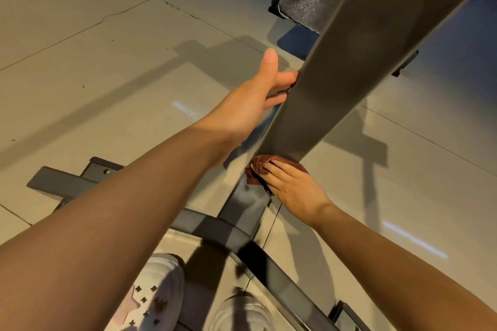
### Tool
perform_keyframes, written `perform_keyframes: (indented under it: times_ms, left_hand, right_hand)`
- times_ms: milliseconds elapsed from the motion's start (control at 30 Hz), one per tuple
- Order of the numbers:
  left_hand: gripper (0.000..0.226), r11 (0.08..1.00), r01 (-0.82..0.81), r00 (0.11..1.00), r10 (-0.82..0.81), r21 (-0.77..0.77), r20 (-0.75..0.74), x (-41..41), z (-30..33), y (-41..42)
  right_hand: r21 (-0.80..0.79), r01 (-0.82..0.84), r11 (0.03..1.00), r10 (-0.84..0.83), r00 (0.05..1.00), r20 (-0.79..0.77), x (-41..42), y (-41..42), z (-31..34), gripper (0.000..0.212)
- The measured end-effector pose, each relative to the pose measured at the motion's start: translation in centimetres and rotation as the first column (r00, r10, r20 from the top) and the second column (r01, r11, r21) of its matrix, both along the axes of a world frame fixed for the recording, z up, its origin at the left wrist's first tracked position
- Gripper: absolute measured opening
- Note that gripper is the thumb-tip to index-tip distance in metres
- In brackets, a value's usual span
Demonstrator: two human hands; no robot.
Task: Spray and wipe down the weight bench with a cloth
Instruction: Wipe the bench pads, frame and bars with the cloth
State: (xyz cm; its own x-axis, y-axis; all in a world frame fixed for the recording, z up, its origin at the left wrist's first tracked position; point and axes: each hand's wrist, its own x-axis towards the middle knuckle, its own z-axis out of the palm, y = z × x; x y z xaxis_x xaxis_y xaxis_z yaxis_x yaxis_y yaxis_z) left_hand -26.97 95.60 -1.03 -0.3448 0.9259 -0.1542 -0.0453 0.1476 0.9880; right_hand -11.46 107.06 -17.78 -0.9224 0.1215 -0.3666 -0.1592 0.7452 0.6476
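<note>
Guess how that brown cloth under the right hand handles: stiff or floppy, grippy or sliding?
Probably floppy: the brown cloth bunches in folds under the right hand. Likely light, since flat fingers alone pin it. It should slide readily on the smooth metal frame bar and may shift if pressure eases.

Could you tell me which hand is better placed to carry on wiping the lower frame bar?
Right hand: it presses the reddish-brown cloth on the dark metal frame bar; left hand grips the slanted beam.

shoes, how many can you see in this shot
2, both at the bottom edge: a white shoe with star charms at bottom left, and a plain white shoe right of it, partly cut off.
</note>
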Motion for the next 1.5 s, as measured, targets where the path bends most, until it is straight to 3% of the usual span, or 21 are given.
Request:
perform_keyframes:
  times_ms: [67, 133, 233, 300, 400, 467, 500, 567, 633, 700, 767, 833, 900, 967, 1033, 1100, 1167, 1267, 1300, 1500]
  left_hand:
    - [0.061, 1.0, 0.026, 0.999, -0.025, 0.003, -0.029, -0.2, 0.2, -0.3]
    - [0.054, 0.999, 0.039, 0.993, -0.042, -0.03, -0.111, -0.6, -0.2, -0.5]
    - [0.031, 0.988, 0.007, 0.971, -0.042, -0.151, -0.235, -0.7, -3.0, -1.5]
    - [0.037, 0.976, -0.013, 0.96, -0.049, -0.216, -0.277, -0.4, -6.1, -2.9]
    - [0.05, 0.944, 0.033, 0.906, -0.167, -0.327, -0.39, 0.1, -9.4, -5.3]
    - [0.059, 0.946, 0.057, 0.872, -0.203, -0.32, -0.445, 0.2, -10.0, -6.2]
    - [0.065, 0.957, 0.073, 0.857, -0.205, -0.282, -0.473, 0.4, -9.9, -6.4]
    - [0.071, 0.981, 0.1, 0.833, -0.173, -0.164, -0.525, 0.7, -9.2, -6.3]
    - [0.061, 0.996, 0.086, 0.856, -0.085, -0.023, -0.509, 1.0, -8.5, -6.0]
    - [0.036, 0.996, 0.041, 0.879, 0.001, 0.078, -0.478, 1.2, -7.9, -5.7]
    - [0.021, 0.991, -0.011, 0.906, 0.066, 0.132, -0.419, 1.5, -7.2, -5.6]
    - [0.022, 0.99, -0.051, 0.957, 0.085, 0.13, -0.276, 1.6, -6.4, -5.6]
    - [0.019, 0.99, -0.034, 0.985, 0.056, 0.136, -0.164, 1.8, -5.4, -5.6]
    - [0.016, 0.987, -0.017, 0.989, 0.04, 0.157, -0.144, 2.1, -4.4, -5.6]
    - [0.016, 0.983, -0.027, 0.991, 0.05, 0.183, -0.126, 2.4, -3.6, -5.6]
    - [0.017, 0.975, -0.026, 0.987, 0.059, 0.218, -0.147, 2.3, -2.9, -5.7]
    - [0.015, 0.972, 0.008, 0.964, 0.055, 0.237, -0.26, 2.2, -2.1, -6.0]
    - [0.013, 0.961, 0.019, 0.92, 0.091, 0.277, -0.381, 1.9, -1.0, -6.5]
    - [0.015, 0.957, 0.004, 0.919, 0.111, 0.29, -0.378, 1.6, -0.7, -6.7]
    - [0.022, 0.966, -0.165, 0.933, 0.218, 0.198, -0.287, -1.1, -1.3, -7.5]
  right_hand:
    - [-0.097, 0.023, 0.995, -0.016, 0.997, 0.074, 0.1, 0.1, 1.0, 0.058]
    - [-0.19, 0.055, 0.98, -0.048, 0.998, 0.038, 0.7, 0.1, 2.3, 0.054]
    - [-0.269, 0.061, 0.961, -0.109, 0.98, -0.169, 2.8, -0.2, 3.5, 0.046]
    - [-0.337, 0.022, 0.941, -0.146, 0.926, -0.347, 3.9, -0.7, 4.3, 0.045]
    - [-0.466, 0.045, 0.884, -0.302, 0.814, -0.495, 4.7, -1.7, 5.5, 0.065]
    - [-0.728, 0.0, 0.686, -0.523, 0.696, -0.492, 4.5, -2.9, 6.3, 0.055]
    - [-0.856, -0.062, 0.514, -0.655, 0.616, -0.437, 4.2, -3.6, 6.8, 0.047]
    - [-0.978, -0.178, 0.105, -0.854, 0.488, -0.18, 3.3, -5.2, 7.8, 0.045]
    - [-0.935, -0.238, -0.261, -0.887, 0.442, 0.135, 2.5, -6.3, 8.3, 0.044]
    - [-0.864, -0.25, -0.438, -0.85, 0.428, 0.307, 2.0, -6.9, 8.7, 0.04]
    - [-0.819, -0.266, -0.509, -0.824, 0.426, 0.374, 1.8, -7.4, 9.1, 0.036]
    - [-0.778, -0.288, -0.558, -0.796, 0.451, 0.403, 2.0, -7.9, 9.4, 0.033]
    - [-0.748, -0.329, -0.577, -0.79, 0.458, 0.408, 2.3, -8.2, 9.8, 0.029]
    - [-0.751, -0.363, -0.552, -0.811, 0.441, 0.384, 2.6, -8.6, 10.0, 0.024]
    - [-0.816, -0.367, -0.446, -0.861, 0.424, 0.28, 2.8, -9.3, 10.4, 0.014]
    - [-0.869, -0.366, -0.334, -0.888, 0.43, 0.16, 3.0, -10.1, 10.6, 0.029]
    - [-0.938, -0.301, -0.171, -0.914, 0.403, 0.037, 2.8, -10.5, 10.2, 0.042]
    - [-0.976, -0.219, -0.015, -0.941, 0.334, -0.06, 2.0, -10.6, 9.6, 0.017]
    - [-0.979, -0.204, 0.018, -0.943, 0.323, -0.085, 1.8, -10.6, 9.7, 0.005]
    - [-0.943, -0.141, 0.301, -0.901, 0.282, -0.33, 2.5, -8.4, 12.2, 0.019]
